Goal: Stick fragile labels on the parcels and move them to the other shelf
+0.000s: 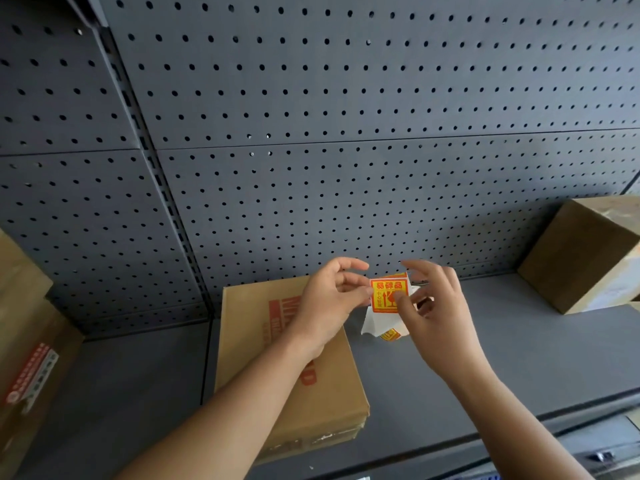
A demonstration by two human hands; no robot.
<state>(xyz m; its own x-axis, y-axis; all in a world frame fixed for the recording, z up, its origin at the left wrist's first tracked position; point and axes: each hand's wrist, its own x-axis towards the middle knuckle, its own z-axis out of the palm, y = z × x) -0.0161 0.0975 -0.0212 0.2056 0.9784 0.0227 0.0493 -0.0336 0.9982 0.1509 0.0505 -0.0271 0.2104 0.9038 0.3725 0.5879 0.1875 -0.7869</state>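
Fragile label, red and yellow, is held up between the two hands, its printed face turned to the camera and its print reading upright, top edge toward the far wall. It is nearly square, so no long axis can be told. Its left edge is pinched by the thumb and forefinger of the left hand, whose other fingers are loosely spread above. On the right, the label's lower corner is pinched together with the white backing sheet by the right hand, thumb in front and fingers behind. The sheet hangs crumpled below. A second label is partly seen low on that sheet. Under the left wrist a flat box lies on the grey shelf, its long axis running near to far. Three boxes are counted: this one, a left box at the left edge, and a right box far right against the pegboard.
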